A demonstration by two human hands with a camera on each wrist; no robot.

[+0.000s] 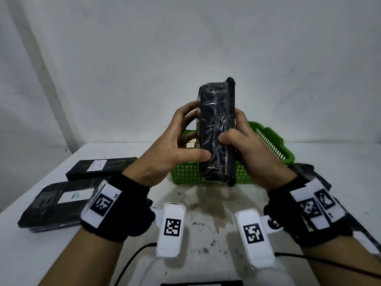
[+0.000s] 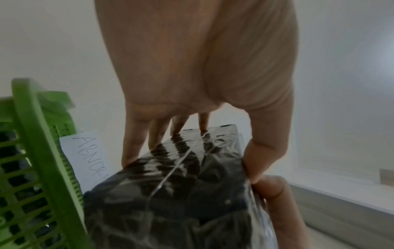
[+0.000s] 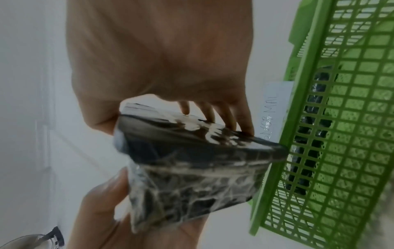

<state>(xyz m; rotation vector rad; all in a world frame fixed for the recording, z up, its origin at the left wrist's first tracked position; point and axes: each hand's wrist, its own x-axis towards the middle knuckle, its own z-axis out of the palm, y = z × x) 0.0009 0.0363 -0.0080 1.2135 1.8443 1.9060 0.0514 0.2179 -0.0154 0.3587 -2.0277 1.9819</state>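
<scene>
A black tray wrapped in clear film (image 1: 216, 131) stands on end in the air, just in front of a green plastic basket (image 1: 272, 147). My left hand (image 1: 181, 141) grips its left side, thumb on the near face and fingers behind. My right hand (image 1: 241, 141) grips its right side, thumb curled over the front. In the left wrist view the wrapped tray (image 2: 181, 193) fills the lower middle, fingers (image 2: 132, 148) along its far edge. In the right wrist view the tray (image 3: 192, 161) sits between thumb and fingers (image 3: 245, 124), beside the basket (image 3: 332, 151).
Two more wrapped black trays with white labels marked B (image 1: 99, 168) (image 1: 57, 205) lie on the white table (image 1: 206, 213) at the left. Another dark wrapped item (image 1: 309, 172) lies at the right. A paper label (image 2: 87, 158) leans at the basket. A wall rises behind.
</scene>
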